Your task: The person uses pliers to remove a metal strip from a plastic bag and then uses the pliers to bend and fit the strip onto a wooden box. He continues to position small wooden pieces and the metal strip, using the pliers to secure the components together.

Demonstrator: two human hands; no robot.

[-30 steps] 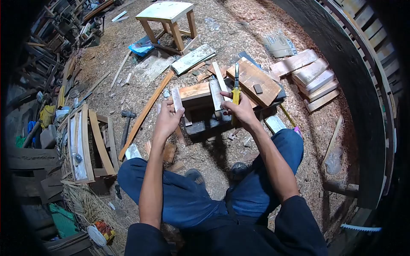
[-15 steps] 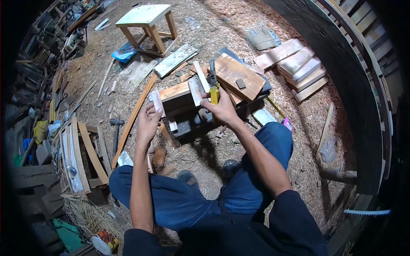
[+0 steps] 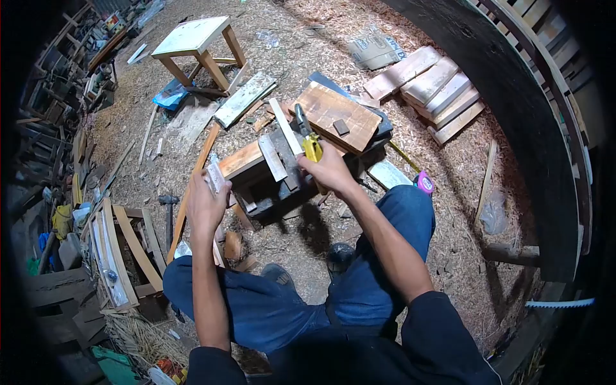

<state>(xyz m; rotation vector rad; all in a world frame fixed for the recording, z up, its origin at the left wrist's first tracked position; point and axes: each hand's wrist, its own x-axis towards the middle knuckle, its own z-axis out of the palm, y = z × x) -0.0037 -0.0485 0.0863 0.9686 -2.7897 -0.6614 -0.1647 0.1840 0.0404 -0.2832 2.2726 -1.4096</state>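
My left hand [image 3: 206,204] is closed around a short pale wood strip [image 3: 217,174] at the left end of a light wooden board [image 3: 242,158]. A second pale strip [image 3: 273,158] lies across the board's right end. In my right hand [image 3: 328,170] is a yellow-handled tool [image 3: 312,149] with a dark upper end, tilted up and left. Its exact kind I cannot tell. A narrow wood stick [image 3: 285,126] lies just left of the tool. Under these pieces is a dark low bench [image 3: 273,204], partly hidden by the boards.
A thick plank [image 3: 321,109] bearing a small dark block [image 3: 341,127] lies beyond my right hand. A small table [image 3: 192,35] stands at the far left. Stacked boards [image 3: 443,86] lie at right. A hammer [image 3: 169,208] is on the left, a pink tape measure [image 3: 425,182] by my knee.
The view has shifted, so the scene sits further left. My left fingers have closed more around the left strip. The tool in my right hand has tilted further left.
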